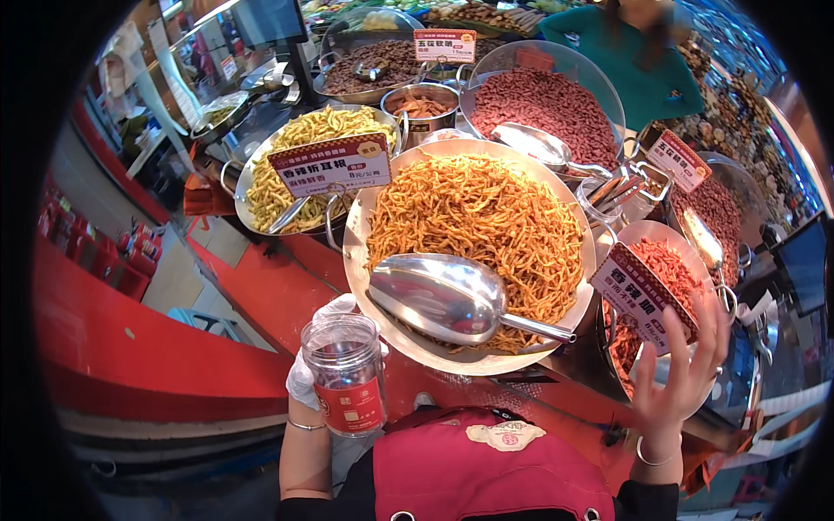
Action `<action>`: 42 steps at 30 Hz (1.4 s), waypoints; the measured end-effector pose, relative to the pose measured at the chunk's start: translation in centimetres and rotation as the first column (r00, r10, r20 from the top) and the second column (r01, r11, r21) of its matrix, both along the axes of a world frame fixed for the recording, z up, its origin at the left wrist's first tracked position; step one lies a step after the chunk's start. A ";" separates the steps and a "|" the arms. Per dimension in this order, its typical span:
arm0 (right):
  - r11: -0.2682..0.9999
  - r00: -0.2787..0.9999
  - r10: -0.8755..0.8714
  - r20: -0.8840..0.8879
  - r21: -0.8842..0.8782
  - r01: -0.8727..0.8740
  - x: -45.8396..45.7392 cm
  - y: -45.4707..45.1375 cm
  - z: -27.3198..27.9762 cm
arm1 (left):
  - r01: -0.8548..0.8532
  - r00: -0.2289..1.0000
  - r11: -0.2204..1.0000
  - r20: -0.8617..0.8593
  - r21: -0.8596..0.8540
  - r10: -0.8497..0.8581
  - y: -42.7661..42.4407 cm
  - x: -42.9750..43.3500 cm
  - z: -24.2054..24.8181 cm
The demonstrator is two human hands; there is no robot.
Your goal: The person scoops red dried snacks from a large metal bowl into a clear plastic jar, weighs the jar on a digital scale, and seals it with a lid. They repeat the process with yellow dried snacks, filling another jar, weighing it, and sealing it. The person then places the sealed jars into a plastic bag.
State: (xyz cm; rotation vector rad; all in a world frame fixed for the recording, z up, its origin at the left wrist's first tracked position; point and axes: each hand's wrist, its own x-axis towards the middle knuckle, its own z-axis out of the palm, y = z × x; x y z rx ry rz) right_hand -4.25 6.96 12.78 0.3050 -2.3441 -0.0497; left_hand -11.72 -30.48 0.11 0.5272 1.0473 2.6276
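Note:
In a white glove, my left hand point(303, 378) holds an open-topped clear plastic jar point(345, 371) with a red label, below the left edge of a large round metal pan point(365, 286). No food shows inside the jar. The pan holds a heap of orange-brown shredded food point(475, 215). Across its near side lies a shiny metal scoop point(443, 299), handle towards the right. My bare right hand point(684, 365) is raised with fingers spread, slightly blurred, over or in front of a smaller pan of red food strips point(664, 260) and its price sign point(642, 299); whether it touches them I cannot tell.
Around the large pan stand a pan of yellow-green pieces point(260, 189), a metal pot point(420, 107), a pan of dark food point(371, 65) and one of reddish pieces point(541, 98) with a scoop point(534, 143). Clear jars point(599, 198) hold utensils. A person in green point(625, 58) stands beyond.

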 end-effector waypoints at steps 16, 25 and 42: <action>0.976 0.899 0.080 0.430 -0.217 0.017 -2.4 -5.6 -9.8 | -0.174 0.984 0.971 -0.078 -0.165 0.163 -2.1 -1.9 -1.3; 0.754 0.700 -0.496 0.514 -0.144 0.641 -6.4 -5.0 -10.4 | 0.036 0.970 0.999 0.239 0.018 -0.039 -1.4 -0.3 -4.7; 0.577 0.833 0.101 0.545 -0.714 0.397 -4.2 -11.8 -8.3 | -0.024 0.943 0.999 0.332 0.026 0.014 -1.9 -0.7 -2.3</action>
